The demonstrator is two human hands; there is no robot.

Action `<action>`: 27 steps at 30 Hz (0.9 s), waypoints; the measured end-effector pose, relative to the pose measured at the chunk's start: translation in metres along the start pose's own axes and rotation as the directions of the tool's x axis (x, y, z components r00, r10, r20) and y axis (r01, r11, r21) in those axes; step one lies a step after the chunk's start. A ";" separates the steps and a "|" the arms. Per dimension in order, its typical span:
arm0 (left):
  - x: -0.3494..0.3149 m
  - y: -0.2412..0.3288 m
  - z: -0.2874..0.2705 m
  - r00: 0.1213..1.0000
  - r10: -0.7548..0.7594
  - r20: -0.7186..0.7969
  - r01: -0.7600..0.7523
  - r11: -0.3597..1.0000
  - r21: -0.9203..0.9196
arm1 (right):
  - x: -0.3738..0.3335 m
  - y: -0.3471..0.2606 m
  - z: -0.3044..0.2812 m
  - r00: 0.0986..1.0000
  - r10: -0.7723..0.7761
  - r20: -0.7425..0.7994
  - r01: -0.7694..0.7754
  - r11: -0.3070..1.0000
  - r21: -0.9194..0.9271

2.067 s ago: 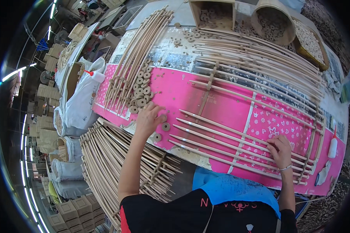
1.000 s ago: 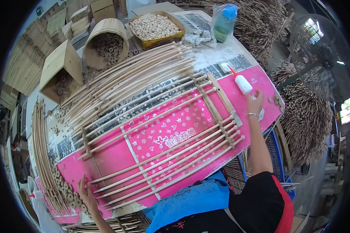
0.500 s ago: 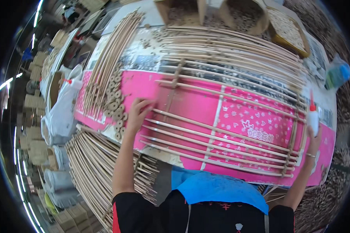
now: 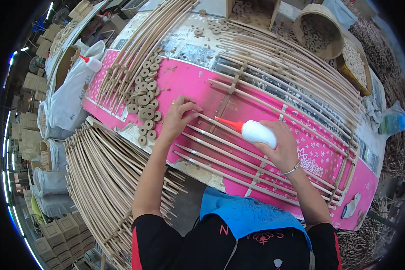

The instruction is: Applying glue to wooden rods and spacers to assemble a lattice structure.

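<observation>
My right hand (image 4: 281,146) grips a white glue bottle (image 4: 259,134) with a red pointed nozzle. The nozzle points left, its tip just above the uppermost of several wooden rods (image 4: 238,158) lying side by side on the pink sheet. At that rod's left end my left hand (image 4: 180,118) is closed, thumb and fingers pinched on the tip. White patches show near the left ends of the lower rods. Small wooden rings (image 4: 147,96) lie in a heap left of my left hand.
More rods (image 4: 292,67) lie across the far side, with a crosspiece (image 4: 236,78) over some. A rod bundle (image 4: 139,49) lies at far left, another (image 4: 103,180) below the table. Beyond stand a ring-filled bucket (image 4: 321,13) and a box (image 4: 253,22). A second red-tipped bottle (image 4: 92,64) sits left.
My right hand has brought the glue bottle from the right end of the rods to their left end. My left hand has closed on a rod's tip. The view has shifted.
</observation>
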State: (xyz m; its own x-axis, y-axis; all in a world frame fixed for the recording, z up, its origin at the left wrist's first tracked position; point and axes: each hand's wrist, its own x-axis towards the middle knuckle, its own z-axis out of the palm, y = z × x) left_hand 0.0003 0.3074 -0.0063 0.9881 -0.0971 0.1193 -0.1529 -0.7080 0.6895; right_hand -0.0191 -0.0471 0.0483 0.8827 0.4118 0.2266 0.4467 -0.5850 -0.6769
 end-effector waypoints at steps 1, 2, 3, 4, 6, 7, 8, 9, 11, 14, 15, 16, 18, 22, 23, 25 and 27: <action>0.000 0.000 0.000 1.000 -0.017 0.003 0.017 1.000 -0.004 | 0.002 0.000 0.003 1.000 0.011 0.009 -0.011 1.000 -0.002; 0.000 0.001 0.001 1.000 -0.009 -0.009 0.009 1.000 0.008 | 0.004 0.000 0.006 1.000 0.011 0.017 -0.011 1.000 -0.005; 0.000 0.001 0.001 1.000 -0.001 -0.021 0.002 1.000 0.021 | 0.005 0.000 0.009 1.000 0.008 0.020 -0.007 1.000 -0.012; -0.001 0.002 0.001 1.000 -0.006 -0.024 0.007 1.000 0.017 | 0.007 0.000 0.012 1.000 0.010 0.019 -0.010 1.000 -0.017; -0.002 0.002 0.001 0.999 -0.020 -0.034 0.021 1.000 0.022 | 0.009 0.000 0.018 1.000 0.010 0.027 -0.009 1.000 -0.014; -0.002 0.002 0.001 0.999 -0.044 -0.026 0.045 0.999 0.023 | 0.010 -0.001 0.020 1.000 0.017 0.026 -0.017 1.000 -0.002; -0.002 0.002 0.000 0.999 -0.038 -0.027 0.038 0.999 0.022 | 0.011 -0.001 0.021 0.999 0.015 0.029 -0.015 1.000 -0.008; -0.002 0.002 0.000 0.999 -0.018 -0.032 0.018 1.000 0.016 | 0.012 -0.001 0.022 0.999 0.007 0.033 -0.007 1.000 -0.014; -0.002 0.001 -0.001 0.999 -0.033 -0.014 0.034 0.999 0.033 | 0.013 -0.002 0.024 0.999 -0.001 0.038 0.002 1.000 -0.020; -0.001 0.001 -0.001 0.999 -0.038 0.004 0.037 0.998 0.046 | 0.014 0.000 0.025 0.999 -0.001 0.034 0.001 1.000 -0.013; -0.001 0.001 -0.001 0.999 -0.043 0.006 0.043 0.998 0.050 | 0.014 0.000 0.025 0.999 -0.003 0.034 0.004 1.000 -0.015; -0.001 0.001 -0.001 0.999 -0.044 0.007 0.043 0.998 0.050 | 0.014 0.001 0.025 0.999 -0.004 0.034 0.005 1.000 -0.017; -0.001 0.001 -0.001 1.000 -0.013 -0.009 0.013 0.999 0.048 | 0.013 0.001 0.024 0.999 0.002 0.039 -0.001 1.000 -0.027; -0.002 0.000 0.000 0.999 -0.037 -0.001 0.037 0.999 0.034 | 0.010 -0.002 0.020 0.999 0.003 0.036 -0.002 0.999 -0.052; -0.002 0.000 0.001 0.999 -0.043 -0.012 0.044 0.999 0.028 | 0.009 -0.002 0.019 1.000 0.003 0.031 -0.001 0.999 -0.053; -0.002 0.000 0.001 0.999 -0.045 -0.023 0.046 0.999 0.024 | 0.008 -0.004 0.017 1.000 -0.012 0.021 0.013 0.998 -0.064; -0.001 0.001 0.000 0.999 -0.027 -0.022 0.028 0.999 0.027 | 0.008 -0.004 0.017 1.000 -0.020 0.000 0.020 0.999 -0.050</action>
State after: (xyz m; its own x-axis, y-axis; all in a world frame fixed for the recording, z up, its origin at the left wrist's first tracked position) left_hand -0.0010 0.3064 -0.0055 0.9913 -0.0628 0.1160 -0.1249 -0.7289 0.6731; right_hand -0.0163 -0.0291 0.0409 0.8735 0.4233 0.2406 0.4713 -0.6108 -0.6363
